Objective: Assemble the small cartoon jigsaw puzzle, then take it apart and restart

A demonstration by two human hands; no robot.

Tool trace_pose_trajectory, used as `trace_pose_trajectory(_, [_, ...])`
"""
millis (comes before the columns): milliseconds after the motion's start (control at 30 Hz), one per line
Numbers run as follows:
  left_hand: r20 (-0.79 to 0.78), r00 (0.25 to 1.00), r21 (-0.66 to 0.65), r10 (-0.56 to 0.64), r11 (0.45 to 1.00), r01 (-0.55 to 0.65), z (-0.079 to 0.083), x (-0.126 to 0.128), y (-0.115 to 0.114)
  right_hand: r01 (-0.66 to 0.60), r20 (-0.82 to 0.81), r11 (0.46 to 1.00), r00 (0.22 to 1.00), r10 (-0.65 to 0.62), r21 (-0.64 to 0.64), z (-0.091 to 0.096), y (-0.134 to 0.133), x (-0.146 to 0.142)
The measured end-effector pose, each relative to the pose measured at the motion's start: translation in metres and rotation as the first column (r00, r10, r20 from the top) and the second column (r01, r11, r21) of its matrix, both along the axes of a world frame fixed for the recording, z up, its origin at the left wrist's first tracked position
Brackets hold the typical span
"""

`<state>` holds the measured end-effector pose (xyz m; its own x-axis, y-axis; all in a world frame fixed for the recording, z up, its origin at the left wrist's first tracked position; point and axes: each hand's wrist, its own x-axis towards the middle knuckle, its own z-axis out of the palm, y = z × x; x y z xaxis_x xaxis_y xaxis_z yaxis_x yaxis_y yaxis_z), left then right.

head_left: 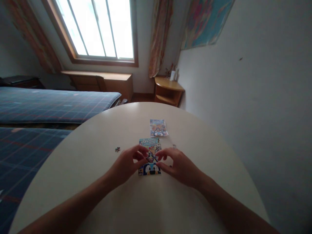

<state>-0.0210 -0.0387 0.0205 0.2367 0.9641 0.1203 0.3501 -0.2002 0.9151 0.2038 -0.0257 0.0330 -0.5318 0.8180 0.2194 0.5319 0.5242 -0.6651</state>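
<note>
While both forearms reach in from the near edge of the counter (pixel 146 204), the left hand (pixel 126 164) and right hand (pixel 179 165) meet over a small cartoon puzzle (pixel 151 148) lying flat at the counter's middle. Each hand is narrowed, thumb and forefinger drawn close, with the tips on the puzzle's centre. Whether they pinch a piece or only press on it cannot be told. The work looks to be at the seating of a piece; that calls for light, level fingertip pressure so the joined parts do not shift. A loose piece (pixel 117 149) lies apart to the left. Just beyond the puzzle lies a matching printed picture (pixel 158 127). Farther off are a bed (pixel 48 104) and a window (pixel 102 29).
</note>
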Motion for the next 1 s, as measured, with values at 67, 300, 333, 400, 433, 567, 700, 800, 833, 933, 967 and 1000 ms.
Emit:
trace_pose_trajectory(67, [0.080, 0.996, -0.057, -0.030, 0.998, 0.034, -0.002, 0.010, -0.006, -0.053, -0.062, 0.998, 0.997, 0.051, -0.040, 0.002, -0.006, -0.006])
trace_pose_trajectory(300, [0.057, 0.994, 0.058, -0.095, 0.994, 0.092, -0.009, 0.013, -0.007, -0.092, -0.143, 0.986, 0.987, 0.072, -0.138, 0.008, -0.002, 0.000])
trace_pose_trajectory(333, [-0.036, 0.993, 0.145, -0.115, 0.982, 0.119, -0.010, 0.011, -0.007, -0.079, -0.123, 0.986, 0.991, 0.061, -0.145, 0.008, 0.001, 0.003])
trace_pose_trajectory(400, [-0.253, 0.954, 0.282, -0.160, 0.931, 0.230, -0.011, 0.008, -0.007, -0.031, -0.081, 0.986, 0.997, 0.017, -0.165, 0.005, 0.008, 0.010])
trace_pose_trajectory(433, [-0.352, 0.918, 0.318, -0.184, 0.899, 0.302, -0.013, 0.007, -0.007, -0.003, -0.061, 0.985, 0.998, -0.008, -0.174, 0.004, 0.011, 0.013])
trace_pose_trajectory(567, [-0.575, 0.788, 0.355, -0.219, 0.801, 0.482, -0.018, 0.005, -0.007, 0.074, 0.017, 0.984, 0.997, -0.072, -0.160, -0.002, 0.021, 0.019])
trace_pose_trajectory(700, [-0.605, 0.760, 0.333, -0.238, 0.791, 0.513, -0.015, 0.005, -0.006, 0.083, 0.045, 0.984, 0.996, -0.077, -0.158, -0.003, 0.022, 0.018])
trace_pose_trajectory(800, [-0.599, 0.760, 0.335, -0.252, 0.783, 0.524, -0.012, 0.005, -0.007, 0.075, 0.049, 0.983, 0.996, -0.068, -0.166, -0.003, 0.019, 0.016])
trace_pose_trajectory(833, [-0.598, 0.760, 0.335, -0.253, 0.783, 0.524, -0.011, 0.005, -0.007, 0.076, 0.051, 0.982, 0.996, -0.068, -0.170, -0.002, 0.019, 0.016])
trace_pose_trajectory(933, [-0.591, 0.763, 0.324, -0.262, 0.789, 0.522, -0.010, 0.005, -0.008, 0.079, 0.069, 0.981, 0.995, -0.068, -0.177, -0.002, 0.018, 0.016])
trace_pose_trajectory(967, [-0.587, 0.765, 0.321, -0.265, 0.792, 0.520, -0.010, 0.006, -0.008, 0.079, 0.075, 0.981, 0.995, -0.066, -0.177, -0.001, 0.018, 0.016])
trace_pose_trajectory(1000, [-0.584, 0.767, 0.320, -0.265, 0.793, 0.518, -0.009, 0.005, -0.007, 0.075, 0.081, 0.981, 0.995, -0.061, -0.179, -0.002, 0.018, 0.016])
